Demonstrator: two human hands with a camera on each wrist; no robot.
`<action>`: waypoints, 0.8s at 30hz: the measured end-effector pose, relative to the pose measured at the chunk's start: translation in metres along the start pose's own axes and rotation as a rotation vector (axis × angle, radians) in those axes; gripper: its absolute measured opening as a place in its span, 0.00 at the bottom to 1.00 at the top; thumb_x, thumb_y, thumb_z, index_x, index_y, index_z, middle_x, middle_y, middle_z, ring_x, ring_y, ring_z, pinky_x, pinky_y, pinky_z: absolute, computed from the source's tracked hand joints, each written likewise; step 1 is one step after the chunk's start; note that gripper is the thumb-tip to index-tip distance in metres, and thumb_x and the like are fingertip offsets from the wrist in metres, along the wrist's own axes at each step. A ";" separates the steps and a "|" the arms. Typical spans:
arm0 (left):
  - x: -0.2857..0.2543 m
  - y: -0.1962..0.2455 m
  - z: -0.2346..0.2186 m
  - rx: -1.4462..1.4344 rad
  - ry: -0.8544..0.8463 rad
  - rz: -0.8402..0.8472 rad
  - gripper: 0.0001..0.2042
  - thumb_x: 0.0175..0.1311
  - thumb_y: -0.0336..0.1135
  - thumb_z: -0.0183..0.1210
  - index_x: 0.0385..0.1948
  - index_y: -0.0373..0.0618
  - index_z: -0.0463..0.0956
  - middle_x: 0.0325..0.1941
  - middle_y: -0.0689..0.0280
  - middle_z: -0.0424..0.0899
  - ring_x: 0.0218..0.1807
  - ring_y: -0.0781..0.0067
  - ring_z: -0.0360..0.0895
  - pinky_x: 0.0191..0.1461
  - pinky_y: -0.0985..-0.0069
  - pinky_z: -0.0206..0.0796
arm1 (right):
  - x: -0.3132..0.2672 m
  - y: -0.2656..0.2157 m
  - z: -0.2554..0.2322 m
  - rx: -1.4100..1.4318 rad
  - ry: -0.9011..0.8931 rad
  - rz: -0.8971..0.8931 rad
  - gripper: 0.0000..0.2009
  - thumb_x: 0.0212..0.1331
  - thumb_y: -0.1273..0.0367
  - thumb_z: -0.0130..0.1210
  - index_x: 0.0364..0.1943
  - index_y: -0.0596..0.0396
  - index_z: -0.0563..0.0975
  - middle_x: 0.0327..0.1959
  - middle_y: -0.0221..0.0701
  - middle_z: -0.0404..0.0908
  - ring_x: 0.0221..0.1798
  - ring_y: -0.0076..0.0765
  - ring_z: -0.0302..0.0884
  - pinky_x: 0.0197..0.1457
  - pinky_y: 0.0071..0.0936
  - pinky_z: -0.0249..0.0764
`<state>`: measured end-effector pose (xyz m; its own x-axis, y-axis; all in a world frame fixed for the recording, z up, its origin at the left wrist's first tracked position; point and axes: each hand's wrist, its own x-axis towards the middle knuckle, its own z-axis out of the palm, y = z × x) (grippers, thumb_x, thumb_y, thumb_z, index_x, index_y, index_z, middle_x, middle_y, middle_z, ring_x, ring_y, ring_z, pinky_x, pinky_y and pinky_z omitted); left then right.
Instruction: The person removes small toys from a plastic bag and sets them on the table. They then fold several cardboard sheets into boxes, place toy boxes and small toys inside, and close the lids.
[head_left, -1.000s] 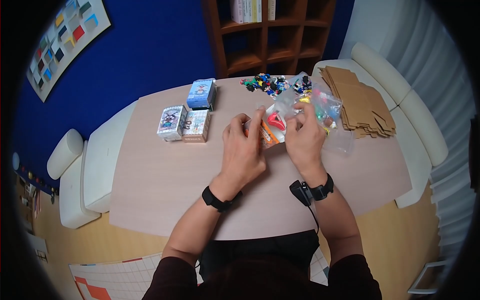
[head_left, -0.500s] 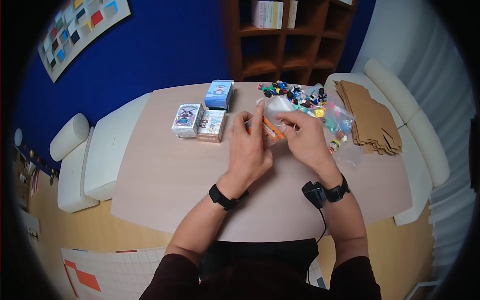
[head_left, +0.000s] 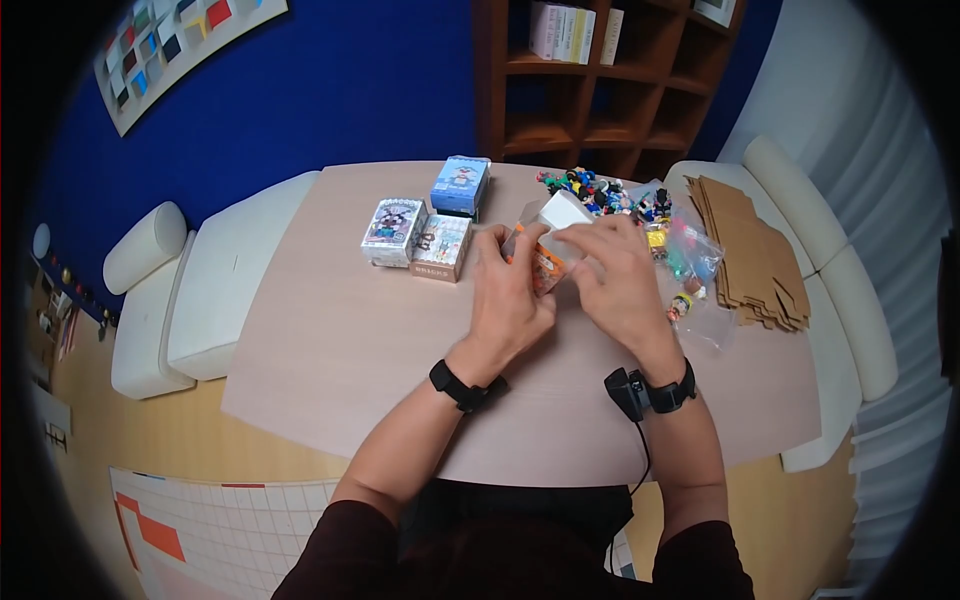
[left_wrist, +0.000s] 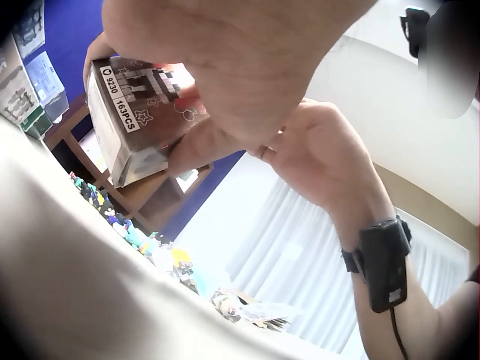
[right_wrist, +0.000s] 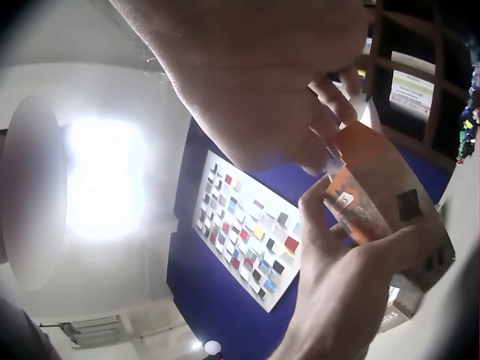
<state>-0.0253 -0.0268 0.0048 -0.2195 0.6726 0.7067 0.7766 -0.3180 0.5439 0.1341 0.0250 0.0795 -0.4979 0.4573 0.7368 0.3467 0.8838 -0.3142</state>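
My left hand (head_left: 508,305) grips a small orange-and-brown cardboard box (head_left: 546,270) around its sides, above the table. In the left wrist view, "9230" and "163PCS" are printed on one end of the box (left_wrist: 126,97). A white panel (head_left: 565,209) stands up at its far end. My right hand (head_left: 625,290) is at the box's upper right, with bent fingers and thumb pinching its edge. In the right wrist view, those fingertips (right_wrist: 339,105) meet the orange top of the box; what lies inside is hidden.
Three boxes, blue (head_left: 462,184), silvery (head_left: 394,232) and white-and-brown (head_left: 440,248), stand at the back left. Behind my hands lies a heap of colourful little figures (head_left: 590,190). Clear plastic bags (head_left: 705,260) and flattened cardboard (head_left: 750,250) lie to the right.
My right hand has come from a raised pinch down over the box's edge. A red piece seen earlier at the box's white opening no longer shows. The head view has shifted.
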 end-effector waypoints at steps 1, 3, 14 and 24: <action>0.001 0.002 -0.002 -0.015 0.006 0.003 0.42 0.55 0.26 0.72 0.76 0.46 0.65 0.61 0.40 0.67 0.62 0.33 0.71 0.66 0.48 0.71 | -0.003 0.001 0.002 -0.033 -0.062 0.003 0.16 0.57 0.80 0.63 0.50 0.57 0.89 0.51 0.37 0.91 0.56 0.52 0.80 0.64 0.44 0.76; 0.002 0.005 -0.005 -0.045 0.019 0.011 0.45 0.56 0.27 0.73 0.79 0.43 0.61 0.61 0.40 0.67 0.62 0.34 0.72 0.67 0.48 0.71 | -0.005 0.003 0.004 -0.066 -0.132 0.001 0.17 0.56 0.79 0.64 0.50 0.57 0.89 0.52 0.37 0.91 0.57 0.52 0.79 0.65 0.44 0.76; 0.008 0.002 -0.009 -0.150 0.069 0.049 0.50 0.49 0.23 0.72 0.80 0.40 0.57 0.66 0.45 0.69 0.67 0.39 0.73 0.71 0.52 0.72 | -0.002 0.020 0.006 0.920 0.067 0.542 0.27 0.66 0.77 0.62 0.72 0.60 0.78 0.68 0.41 0.84 0.67 0.32 0.81 0.72 0.33 0.75; 0.011 -0.002 -0.013 -0.304 0.048 0.154 0.44 0.49 0.24 0.73 0.74 0.41 0.65 0.68 0.46 0.77 0.67 0.36 0.77 0.70 0.53 0.73 | -0.003 0.014 0.018 0.775 -0.087 0.394 0.24 0.75 0.75 0.53 0.74 0.61 0.77 0.70 0.37 0.83 0.70 0.31 0.80 0.76 0.30 0.73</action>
<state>-0.0371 -0.0274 0.0175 -0.1462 0.5714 0.8076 0.5929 -0.6029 0.5339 0.1260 0.0382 0.0617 -0.5256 0.7218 0.4502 -0.1164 0.4632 -0.8786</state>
